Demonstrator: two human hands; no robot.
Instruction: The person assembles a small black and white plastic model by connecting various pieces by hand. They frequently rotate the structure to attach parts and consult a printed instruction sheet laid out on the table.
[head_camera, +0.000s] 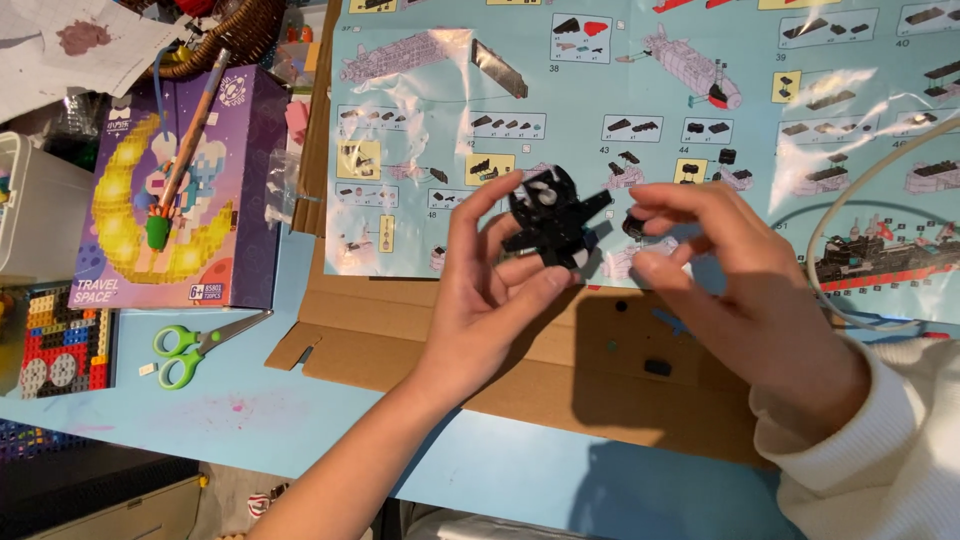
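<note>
Here we see the black brick assembly (553, 222) held up in the air above the cardboard sheet (520, 360), about at the middle of the view, its flat arms sticking out to the right and upward so that its long axis runs roughly left to right. The left hand (490, 290) pinches it from the left and from below, thumb on its far side and fingers curled beneath. The right hand (745, 280) is just beside it on the right, fingertips drawn together on what looks like a small dark piece (634, 224), though the view is too blurred for us to be sure; the gap between that piece and the assembly's right arm is very small. Beyond the hands lies the blue instruction sheet (640, 120) under glossy film, with a white cable (850, 200) looping at far right. To the left, well apart, are green-handled scissors (190, 345) and a purple box (180, 190). A loose black piece (657, 367) rests on the cardboard below the right hand.
</note>
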